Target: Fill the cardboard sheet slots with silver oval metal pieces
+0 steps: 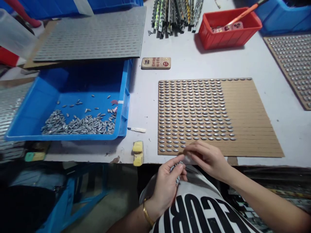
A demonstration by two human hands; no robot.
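A brown cardboard sheet [252, 119] ruled with lines lies in front of me. Rows of small silver spindle-shaped metal pieces [191, 110] cover its left part and a single row runs along its far edge. My right hand [209, 158] is over the near edge of the sheet, fingertips pinched at the end of the lower rows; whatever is between them is hidden. Just off the table edge, my left hand [170, 178] is curled around several of the same metal pieces [178, 168].
A blue bin [123, 106] with loose metal pieces stands left, partly under a grey slotted board [94, 35]. Nearby are a yellow block [138, 153], a small printed case [155, 63], a red box [225, 38] with a brush, metal strips [170, 16] and another filled sheet [293, 64].
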